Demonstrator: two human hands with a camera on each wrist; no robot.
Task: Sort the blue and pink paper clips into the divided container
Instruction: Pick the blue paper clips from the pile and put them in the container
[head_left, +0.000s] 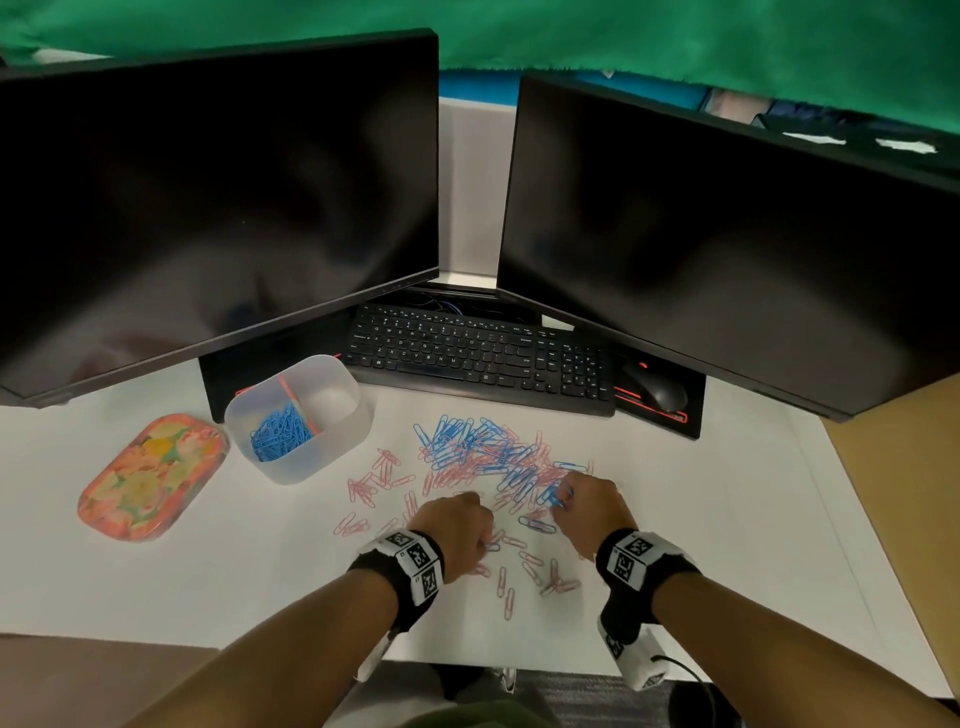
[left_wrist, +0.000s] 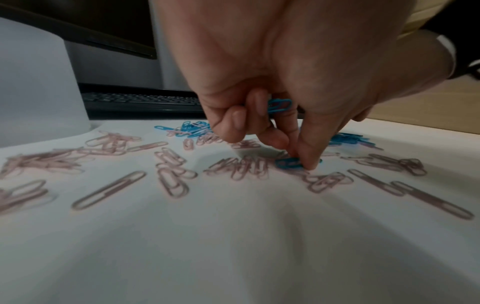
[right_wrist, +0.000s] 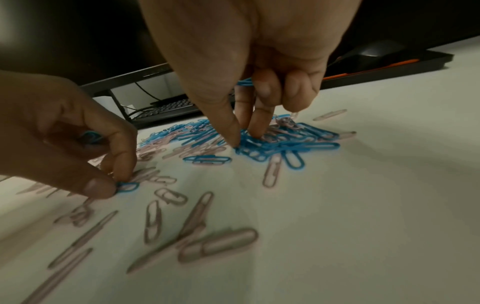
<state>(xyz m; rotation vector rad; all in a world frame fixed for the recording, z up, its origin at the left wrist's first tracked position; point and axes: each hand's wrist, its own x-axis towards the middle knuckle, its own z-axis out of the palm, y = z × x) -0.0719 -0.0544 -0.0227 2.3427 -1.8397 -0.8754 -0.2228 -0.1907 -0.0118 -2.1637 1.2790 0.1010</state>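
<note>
A mixed pile of blue and pink paper clips lies on the white desk, with pink clips scattered around it. The translucent divided container stands at the left, and blue clips fill its left compartment. My left hand pinches a blue clip flat on the desk between thumb and forefinger, and its curled fingers hold more blue clips. My right hand has thumb and fingertips down on the blue clips at the pile's near edge, with other blue clips tucked in its curled fingers.
A floral oval tray lies left of the container. Behind the pile sit a black keyboard and a mouse on its pad. Two dark monitors overhang the back of the desk.
</note>
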